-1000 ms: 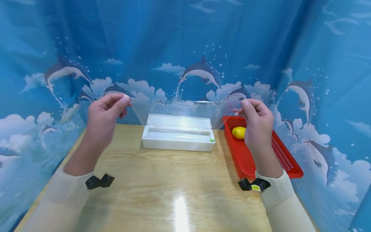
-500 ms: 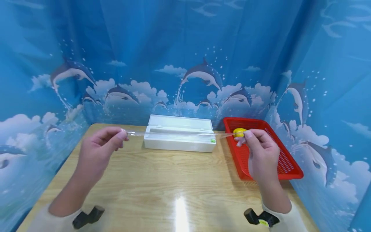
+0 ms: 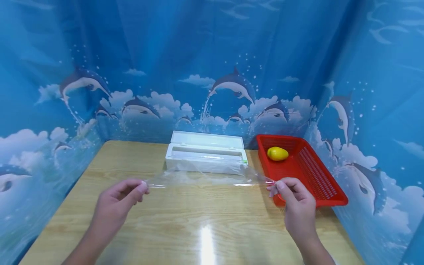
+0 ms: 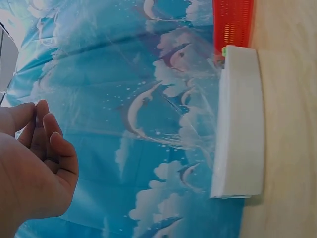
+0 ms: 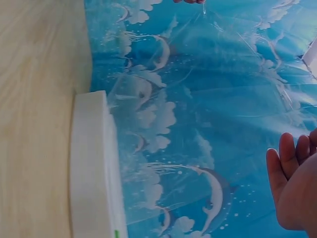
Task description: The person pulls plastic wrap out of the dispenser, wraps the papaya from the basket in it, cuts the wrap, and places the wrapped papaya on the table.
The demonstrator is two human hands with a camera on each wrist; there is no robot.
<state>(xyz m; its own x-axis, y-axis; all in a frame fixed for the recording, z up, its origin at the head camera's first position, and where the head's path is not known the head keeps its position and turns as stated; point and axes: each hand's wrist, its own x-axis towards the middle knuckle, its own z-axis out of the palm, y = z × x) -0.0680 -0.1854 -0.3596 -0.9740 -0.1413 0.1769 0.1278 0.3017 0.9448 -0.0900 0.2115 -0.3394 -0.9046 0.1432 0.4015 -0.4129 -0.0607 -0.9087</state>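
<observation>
A clear sheet of cling film [image 3: 205, 180] stretches between both hands above the table. My left hand [image 3: 119, 202] pinches one front corner between thumb and index finger. With the same grip, my right hand [image 3: 298, 206] holds the opposite corner. The film slants back over the front of a white cling film box [image 3: 172, 162], whose lid [image 3: 207, 140] stands raised and whose roll [image 3: 207, 156] lies inside. In the left wrist view the left hand [image 4: 39, 163] has its other fingers loosely curled. The right wrist view shows the right hand [image 5: 297, 183] at its edge, fingertips partly cut off.
A red plastic basket [image 3: 318, 173] stands to the right of the box, with a yellow fruit [image 3: 277, 154] inside. The wooden table [image 3: 172, 228] ends against a blue dolphin-print curtain [image 3: 185, 55] at the back. A green piece [image 3: 245, 162] sits at the box's right end.
Both hands have come down and toward the body, still pinching the film. The sheet, first held high behind and above the box, now hangs lower, in front of it. Box and basket stay put.
</observation>
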